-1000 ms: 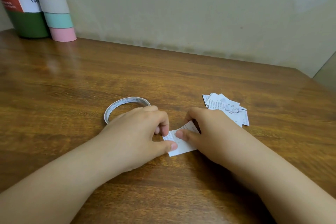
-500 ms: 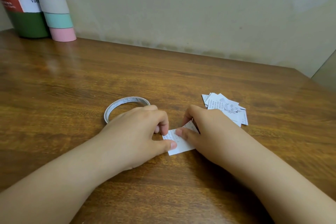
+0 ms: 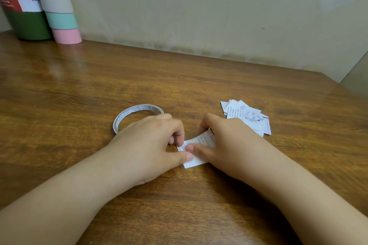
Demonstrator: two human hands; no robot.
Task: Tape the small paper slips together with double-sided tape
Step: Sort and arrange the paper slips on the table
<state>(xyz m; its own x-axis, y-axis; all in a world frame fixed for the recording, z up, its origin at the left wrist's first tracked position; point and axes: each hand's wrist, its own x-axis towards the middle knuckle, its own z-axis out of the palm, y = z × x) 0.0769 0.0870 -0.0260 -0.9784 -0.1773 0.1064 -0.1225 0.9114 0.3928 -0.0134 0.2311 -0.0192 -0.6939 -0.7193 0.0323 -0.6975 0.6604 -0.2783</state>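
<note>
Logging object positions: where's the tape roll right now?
Head view: the tape roll lies flat on the table, left of centre, partly hidden behind the left hand and well left of the slip pile.

Plenty of bare worktop (image 3: 179,77) between the hands and the wall. The tape ring (image 3: 137,114) sits just behind the left hand (image 3: 147,141), and the slip pile (image 3: 247,115) is beside the right hand (image 3: 229,141). Two tubes (image 3: 57,6) block the far left corner.
</note>
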